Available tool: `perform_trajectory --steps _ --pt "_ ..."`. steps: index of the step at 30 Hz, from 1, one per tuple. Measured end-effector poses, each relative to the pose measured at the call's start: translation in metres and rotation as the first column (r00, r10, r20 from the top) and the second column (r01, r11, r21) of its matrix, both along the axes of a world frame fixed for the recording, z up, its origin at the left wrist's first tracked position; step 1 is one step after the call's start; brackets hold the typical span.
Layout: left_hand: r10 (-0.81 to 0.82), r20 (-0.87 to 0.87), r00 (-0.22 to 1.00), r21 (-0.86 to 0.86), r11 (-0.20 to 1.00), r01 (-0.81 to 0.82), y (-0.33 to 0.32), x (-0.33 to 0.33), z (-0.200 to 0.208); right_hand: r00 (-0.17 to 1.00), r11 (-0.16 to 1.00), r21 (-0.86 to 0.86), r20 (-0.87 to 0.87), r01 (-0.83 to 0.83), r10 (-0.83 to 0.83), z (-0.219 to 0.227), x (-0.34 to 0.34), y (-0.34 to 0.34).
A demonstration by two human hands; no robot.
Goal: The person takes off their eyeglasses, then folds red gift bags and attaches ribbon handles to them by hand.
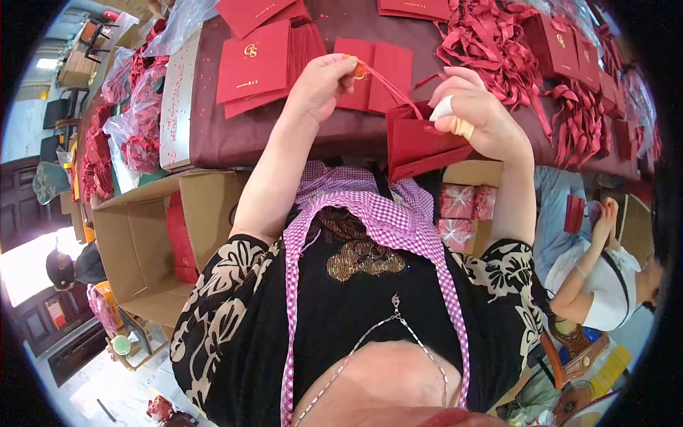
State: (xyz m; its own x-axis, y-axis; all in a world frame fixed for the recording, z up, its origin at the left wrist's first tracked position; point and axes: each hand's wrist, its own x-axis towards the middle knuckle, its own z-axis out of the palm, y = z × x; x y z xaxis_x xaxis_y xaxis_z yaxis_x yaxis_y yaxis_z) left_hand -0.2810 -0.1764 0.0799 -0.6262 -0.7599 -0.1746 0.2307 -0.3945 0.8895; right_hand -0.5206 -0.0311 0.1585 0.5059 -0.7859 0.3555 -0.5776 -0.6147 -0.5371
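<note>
A small red paper bag [427, 148] hangs tilted in front of the table edge. My right hand [487, 117] is closed on its upper rim, with white and yellowish wraps on its fingers. From the bag's top a red ribbon [390, 87] stretches up and left to my left hand [320, 84], which pinches its far end. Something orange shows at the left fingertips. Just behind, flat red bags [395, 67] lie on the table. To their left is a stack of red bags [255, 62] with gold marks. A loose heap of red ribbons [491, 50] lies beyond my right hand.
A dark red cloth covers the table [213, 132]. More ribbons [580, 117] hang over its right edge, near upright red bags [569, 53]. Below stand an open cardboard box [135, 249] and pink wrapped packages [455, 231]. Another person [597, 277] works at the right. Clear plastic bags [139, 132] lie left.
</note>
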Motion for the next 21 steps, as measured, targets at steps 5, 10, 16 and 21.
perform_trajectory --steps 5,10,16,21 --pt "0.317 0.304 0.898 -0.741 0.672 0.014 0.014 -0.017 -0.006 0.99 0.998 0.047 0.13 0.047 -0.053 -0.011 -0.009 -0.004" --pt "0.093 0.1 0.991 -0.435 0.9 -0.041 0.037 -0.004 0.022 0.936 0.978 0.143 0.295 0.153 -0.189 -0.028 -0.01 -0.005" --pt "-0.093 0.128 0.987 -0.291 0.948 0.127 0.058 -0.003 0.009 0.816 0.983 0.171 0.577 -0.07 -0.043 -0.047 0.02 -0.024" --pt "-0.203 -0.022 0.979 -0.126 0.972 0.199 0.06 0.003 0.017 0.683 0.941 0.309 0.718 -0.14 -0.134 -0.07 0.044 -0.037"
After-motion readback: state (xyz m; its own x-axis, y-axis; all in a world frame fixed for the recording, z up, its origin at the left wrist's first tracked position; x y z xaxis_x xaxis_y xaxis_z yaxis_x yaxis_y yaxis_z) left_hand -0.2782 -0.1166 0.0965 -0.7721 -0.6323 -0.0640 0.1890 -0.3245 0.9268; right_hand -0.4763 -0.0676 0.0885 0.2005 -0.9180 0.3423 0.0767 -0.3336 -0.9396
